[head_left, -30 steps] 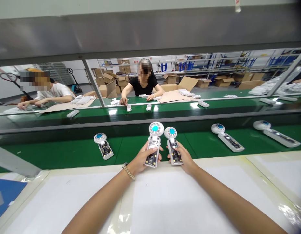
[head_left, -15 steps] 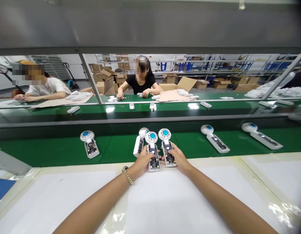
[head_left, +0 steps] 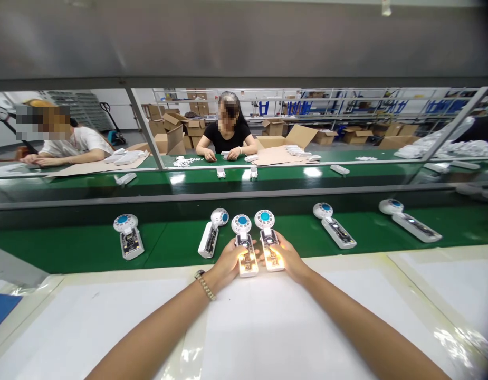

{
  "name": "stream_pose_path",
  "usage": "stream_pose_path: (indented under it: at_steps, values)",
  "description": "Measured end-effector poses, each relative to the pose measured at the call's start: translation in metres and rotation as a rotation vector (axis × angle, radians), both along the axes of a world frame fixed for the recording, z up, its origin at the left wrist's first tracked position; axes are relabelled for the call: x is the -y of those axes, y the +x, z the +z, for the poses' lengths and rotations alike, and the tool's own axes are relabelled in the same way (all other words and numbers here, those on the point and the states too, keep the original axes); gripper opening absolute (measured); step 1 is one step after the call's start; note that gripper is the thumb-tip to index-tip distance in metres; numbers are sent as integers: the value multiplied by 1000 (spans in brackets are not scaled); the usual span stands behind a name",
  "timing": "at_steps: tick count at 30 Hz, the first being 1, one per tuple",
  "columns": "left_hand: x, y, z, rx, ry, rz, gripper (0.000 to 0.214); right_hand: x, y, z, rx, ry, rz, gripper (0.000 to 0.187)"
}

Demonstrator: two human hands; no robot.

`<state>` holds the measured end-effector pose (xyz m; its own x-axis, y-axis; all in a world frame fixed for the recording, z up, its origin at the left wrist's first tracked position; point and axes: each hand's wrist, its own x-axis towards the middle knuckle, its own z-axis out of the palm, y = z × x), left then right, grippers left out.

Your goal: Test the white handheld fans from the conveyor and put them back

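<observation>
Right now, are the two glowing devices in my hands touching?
Apart: the head view shows a plain gap between the left device and the right device.

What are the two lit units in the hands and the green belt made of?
The left-hand unit and right-hand unit look like glossy clear plastic, light shining through. The belt looks like smooth PVC or rubber, going by its soft sheen.

A green conveyor belt runs left to right just beyond the white-topped desk, carrying a spaced row of white gadgets with round blue-centred heads; a blue sheet lies at the desk's left end.
</observation>
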<state>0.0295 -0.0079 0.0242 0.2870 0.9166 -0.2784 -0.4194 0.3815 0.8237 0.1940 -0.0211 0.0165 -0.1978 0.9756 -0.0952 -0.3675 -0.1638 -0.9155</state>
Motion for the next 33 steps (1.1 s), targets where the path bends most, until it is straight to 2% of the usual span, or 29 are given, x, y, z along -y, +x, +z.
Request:
stream_pose_path:
  at_steps: [9,20,29,33]
  values:
    - [3,4,-3,-21,24,32,32,0,1,-1,27,-39,-6,51]
    - [2,4,-3,-6,28,6,35,-2,1,-3,19,-15,-4,49]
    - [3,3,-1,28,18,-17,40,-7,4,-13,28,-11,-22,52]
    - [2,3,-2,48,27,-34,42,-6,4,-11,25,21,5,53]
